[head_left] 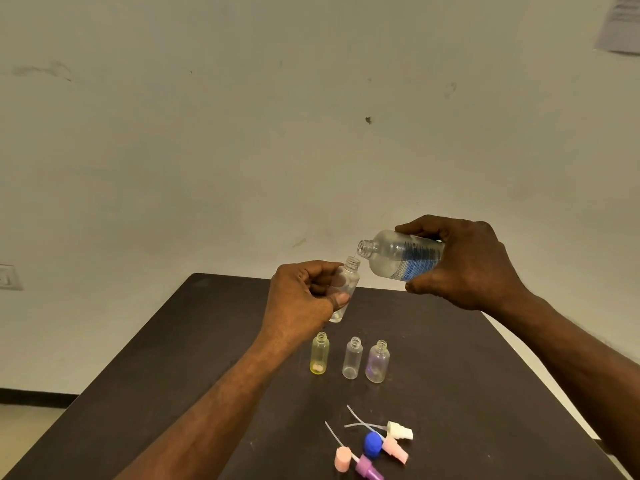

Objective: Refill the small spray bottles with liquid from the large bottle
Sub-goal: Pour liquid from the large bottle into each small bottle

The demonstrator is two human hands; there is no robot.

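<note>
Wall: plain off-white, a bit scuffed, fills the whole top half; paper sheet stuck up at 1 o'clock, wall socket way over at 9.
Table: dark brown, runs from the middle down to the bottom edge.
Left hand: clenched round a clear small bottle, held up off the table, mouth open and leaning a little toward 1 o'clock.
Right hand: wrapped round the big bottle, clear with a blue label, tipped nearly flat with its open mouth pointing to 9 o'clock.
Pour: thin stream drops from the big bottle's lip toward the small one's mouth, which sits just below at 7 o'clock of it.
Waiting: three open bottles stand upright in a row on the table at 6 o'clock of the hands, yellow bottle, clear bottle, purple bottle, close but not touching.
Tops: down by the bottom edge, pink cap, purple sprayer, blue cap, pink sprayer, white sprayer, dip tubes all pointing to about 10 or 11 o'clock.
</note>
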